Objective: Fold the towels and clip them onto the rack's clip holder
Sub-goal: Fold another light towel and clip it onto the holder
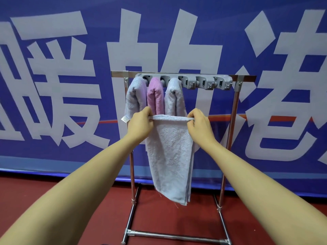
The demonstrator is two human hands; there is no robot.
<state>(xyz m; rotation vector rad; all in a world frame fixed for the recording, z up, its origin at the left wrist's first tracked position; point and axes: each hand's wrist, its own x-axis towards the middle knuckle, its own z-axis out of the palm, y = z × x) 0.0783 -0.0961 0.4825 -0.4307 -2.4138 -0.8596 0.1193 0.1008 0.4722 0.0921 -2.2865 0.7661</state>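
Note:
A pale grey towel [169, 156] hangs folded lengthwise in front of the rack, its top edge stretched level between my hands. My left hand [141, 123] pinches the left top corner and my right hand [199, 124] pinches the right one. Behind stands a chrome rack [235, 110] with a grey clip holder [203, 82] along its top bar. Three folded towels hang from the holder's left clips: a lavender-grey towel [135, 94], a pink towel [155, 95] and another grey towel [174, 98]. The holder's right clips hold nothing.
A blue banner [53, 85] with large white characters runs right behind the rack. The floor [177, 218] is dark red. The rack's base bars [173, 236] lie low in front of me.

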